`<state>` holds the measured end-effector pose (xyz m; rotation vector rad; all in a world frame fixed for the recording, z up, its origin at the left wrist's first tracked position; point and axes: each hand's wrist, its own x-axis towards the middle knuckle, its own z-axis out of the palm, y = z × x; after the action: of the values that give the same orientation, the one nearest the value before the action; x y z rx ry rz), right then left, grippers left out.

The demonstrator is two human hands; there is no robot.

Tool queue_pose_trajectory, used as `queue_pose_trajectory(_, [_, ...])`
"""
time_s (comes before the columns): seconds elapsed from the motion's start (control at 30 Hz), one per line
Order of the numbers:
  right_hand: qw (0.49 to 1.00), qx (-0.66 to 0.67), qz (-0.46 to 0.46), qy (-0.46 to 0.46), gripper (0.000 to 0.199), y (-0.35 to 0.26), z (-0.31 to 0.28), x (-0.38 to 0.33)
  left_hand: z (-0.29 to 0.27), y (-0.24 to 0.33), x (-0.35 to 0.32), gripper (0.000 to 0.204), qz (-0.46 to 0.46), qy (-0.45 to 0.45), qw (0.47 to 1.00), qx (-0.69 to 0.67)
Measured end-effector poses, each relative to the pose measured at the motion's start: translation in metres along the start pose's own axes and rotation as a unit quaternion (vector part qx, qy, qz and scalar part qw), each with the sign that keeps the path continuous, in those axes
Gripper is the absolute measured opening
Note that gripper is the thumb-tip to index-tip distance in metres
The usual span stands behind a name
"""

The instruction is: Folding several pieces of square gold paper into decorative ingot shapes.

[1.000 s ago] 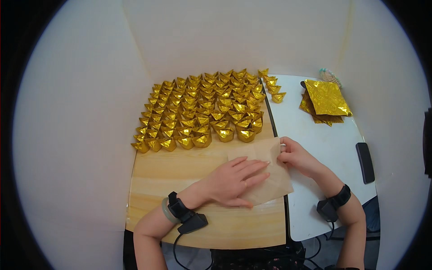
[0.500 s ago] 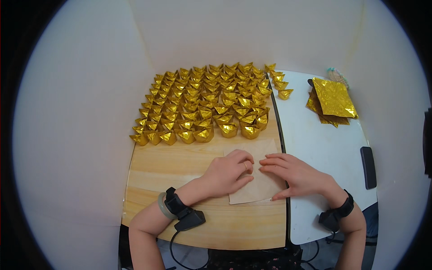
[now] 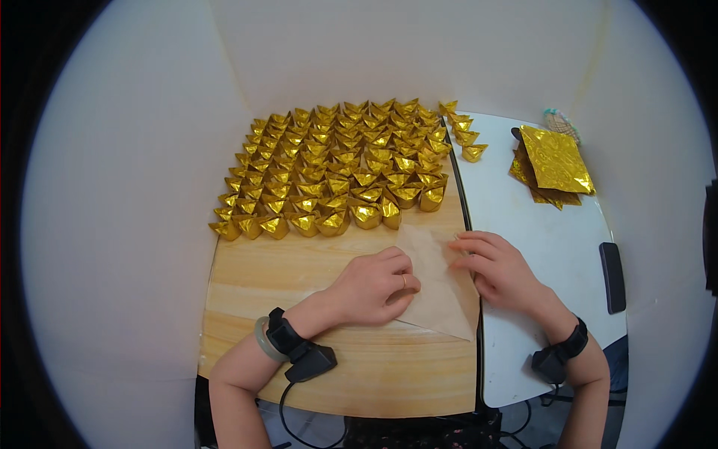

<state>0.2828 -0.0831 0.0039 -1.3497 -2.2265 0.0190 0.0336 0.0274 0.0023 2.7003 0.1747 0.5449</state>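
Note:
A pale tan sheet of paper (image 3: 431, 288) lies at an angle on the wooden tabletop, its far corner reaching up to the gold ingots. My left hand (image 3: 372, 288) rests at the sheet's left edge, fingers curled and pinching down on it; the exact grip is partly hidden. Over the sheet's right edge is my right hand (image 3: 493, 269), index and middle fingers stretched out and apart, thumb mostly hidden. Just beyond the paper stand many folded gold foil ingots (image 3: 329, 168) in close rows.
A few more ingots (image 3: 465, 138) stand on the white tabletop (image 3: 535, 254) to the right. Gold foil sheets (image 3: 557, 161) are piled there, with a beaded item (image 3: 561, 123) behind. A dark oblong device (image 3: 612, 277) lies by the right edge. White walls surround the table.
The sheet has turned, its far corner now pointing toward the ingots. My right hand has moved right and slightly away from me. Front-row ingots near the paper have shifted left.

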Motion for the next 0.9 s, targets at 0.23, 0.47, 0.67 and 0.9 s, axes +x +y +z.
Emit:
queue_pose_trajectory(0.23, [0.996, 0.062, -0.058, 0.017, 0.028, -0.006, -0.02, 0.001, 0.007, -0.002, -0.003, 0.018, -0.013, 0.028, 0.998, -0.059])
queue_pose_trajectory(0.47, [0.974, 0.141, -0.094, -0.153, 0.057, -0.048, -0.015, 0.009, 0.01, 0.005, -0.006, 0.013, -0.073, 0.008, 0.997, -0.023])
queue_pose_trajectory(0.67, [0.974, 0.058, -0.101, -0.192, 0.047, -0.057, -0.013, 0.005, 0.007, 0.01, -0.003, 0.012, -0.056, -0.016, 0.997, 0.06])
queue_pose_trajectory(0.9, [0.99, 0.059, 0.036, -0.121, 0.046, -0.046, 0.0, 0.002, 0.01, -0.01, -0.009, 0.026, -0.061, 0.033, 0.987, -0.146])
